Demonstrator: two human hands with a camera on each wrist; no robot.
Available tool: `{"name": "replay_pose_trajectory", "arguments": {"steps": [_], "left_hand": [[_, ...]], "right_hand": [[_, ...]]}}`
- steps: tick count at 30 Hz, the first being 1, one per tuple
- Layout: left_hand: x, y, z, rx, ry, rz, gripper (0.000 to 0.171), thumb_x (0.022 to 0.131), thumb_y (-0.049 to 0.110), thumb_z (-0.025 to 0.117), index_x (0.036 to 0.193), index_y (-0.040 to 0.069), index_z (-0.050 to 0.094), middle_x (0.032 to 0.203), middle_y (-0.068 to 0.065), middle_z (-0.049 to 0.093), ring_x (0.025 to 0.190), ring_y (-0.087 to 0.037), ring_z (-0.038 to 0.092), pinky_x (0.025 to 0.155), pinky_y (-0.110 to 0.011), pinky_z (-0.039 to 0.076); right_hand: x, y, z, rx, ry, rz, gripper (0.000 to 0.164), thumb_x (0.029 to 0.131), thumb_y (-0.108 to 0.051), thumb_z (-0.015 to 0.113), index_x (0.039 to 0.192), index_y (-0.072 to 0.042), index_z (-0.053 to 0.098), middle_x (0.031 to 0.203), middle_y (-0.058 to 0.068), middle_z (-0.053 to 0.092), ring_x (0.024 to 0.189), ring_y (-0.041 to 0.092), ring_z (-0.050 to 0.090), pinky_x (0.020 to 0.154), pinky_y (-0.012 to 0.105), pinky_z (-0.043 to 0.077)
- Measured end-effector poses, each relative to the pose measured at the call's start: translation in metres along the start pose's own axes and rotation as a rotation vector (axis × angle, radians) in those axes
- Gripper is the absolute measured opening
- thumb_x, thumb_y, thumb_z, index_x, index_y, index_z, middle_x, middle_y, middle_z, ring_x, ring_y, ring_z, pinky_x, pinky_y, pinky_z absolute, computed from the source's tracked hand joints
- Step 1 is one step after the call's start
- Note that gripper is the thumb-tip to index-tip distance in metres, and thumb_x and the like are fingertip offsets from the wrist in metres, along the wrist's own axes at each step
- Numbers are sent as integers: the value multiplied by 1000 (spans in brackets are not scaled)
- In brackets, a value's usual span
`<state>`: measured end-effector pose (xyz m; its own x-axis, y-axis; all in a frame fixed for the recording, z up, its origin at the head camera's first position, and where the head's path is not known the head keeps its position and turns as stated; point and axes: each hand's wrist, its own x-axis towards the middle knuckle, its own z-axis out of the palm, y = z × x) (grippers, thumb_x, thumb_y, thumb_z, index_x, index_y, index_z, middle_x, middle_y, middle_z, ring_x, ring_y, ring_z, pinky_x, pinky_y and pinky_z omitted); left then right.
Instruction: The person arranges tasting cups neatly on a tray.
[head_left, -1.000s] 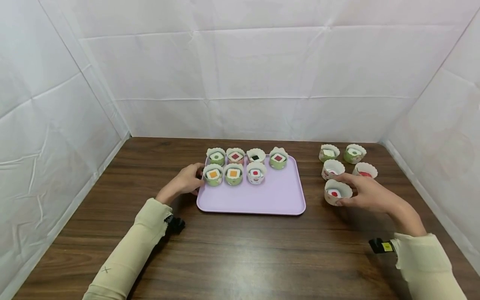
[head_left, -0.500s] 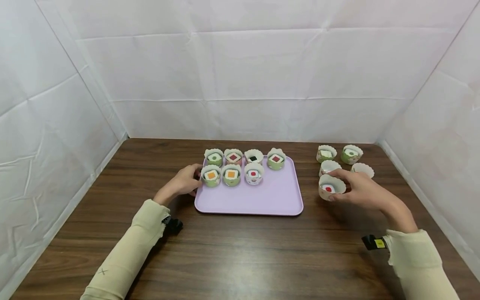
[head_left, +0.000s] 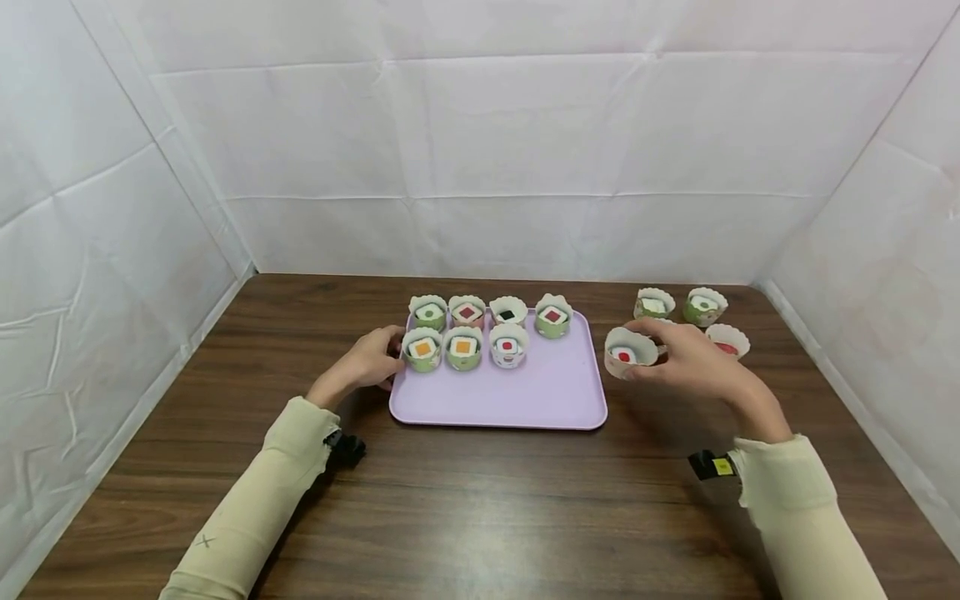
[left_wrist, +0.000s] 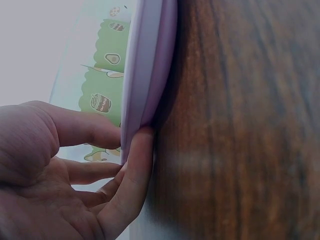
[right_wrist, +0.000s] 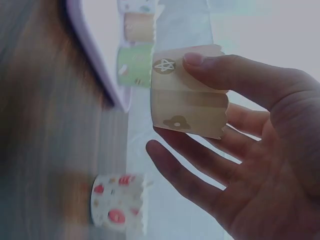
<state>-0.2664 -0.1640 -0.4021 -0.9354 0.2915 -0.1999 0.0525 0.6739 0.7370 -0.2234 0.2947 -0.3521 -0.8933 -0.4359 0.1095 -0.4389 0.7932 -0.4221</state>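
Note:
My left hand (head_left: pixel 366 358) grips the left rim of a lilac tray (head_left: pixel 498 400); in the left wrist view its thumb lies on the upper side and a finger beneath. Just right of the tray, my right hand (head_left: pixel 693 360) holds a pale beige paper baking cup (right_wrist: pixel 187 107) between thumb and fingers, raised off the table. Inside that cup sits a white piece with a red centre (head_left: pixel 622 355). Several scalloped paper cups stand in two rows on the tray, holding white pieces with orange, red, green or black centres, among them an orange-centred piece (head_left: pixel 423 348).
Right of the tray, more filled cups stand on the brown wooden table (head_left: pixel 480 508): a green cup (head_left: pixel 705 308), another green cup (head_left: pixel 654 303) and a cup with red inside (head_left: pixel 727 341). One more is mostly hidden behind my right hand. White sheeting (head_left: pixel 510 167) surrounds the table.
My right hand has lifted the beige cup from the table and carried it left and slightly back, close to the tray's right edge. My left hand stays on the tray rim.

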Motion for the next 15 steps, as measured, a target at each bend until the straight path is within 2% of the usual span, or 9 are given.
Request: {"name": "replay_pose_trajectory", "arguments": {"steps": [5, 15], "left_hand": [[0, -2, 0, 3, 10, 4, 62, 87, 1, 52, 145, -3, 33, 119, -21, 48, 90, -28, 62, 58, -32, 59], [1, -1, 1, -15, 3, 3, 62, 86, 1, 52, 145, -3, 32, 121, -22, 47, 95, -30, 60, 58, -32, 60]], "right_hand": [[18, -14, 5, 38, 27, -18, 55, 79, -43, 76, 126, -22, 57, 106, -3, 65, 86, 13, 61, 72, 27, 53], [50, -40, 19, 100, 32, -38, 52, 79, -39, 77, 125, -23, 58, 104, -4, 66, 80, 16, 57, 70, 30, 48]]}}
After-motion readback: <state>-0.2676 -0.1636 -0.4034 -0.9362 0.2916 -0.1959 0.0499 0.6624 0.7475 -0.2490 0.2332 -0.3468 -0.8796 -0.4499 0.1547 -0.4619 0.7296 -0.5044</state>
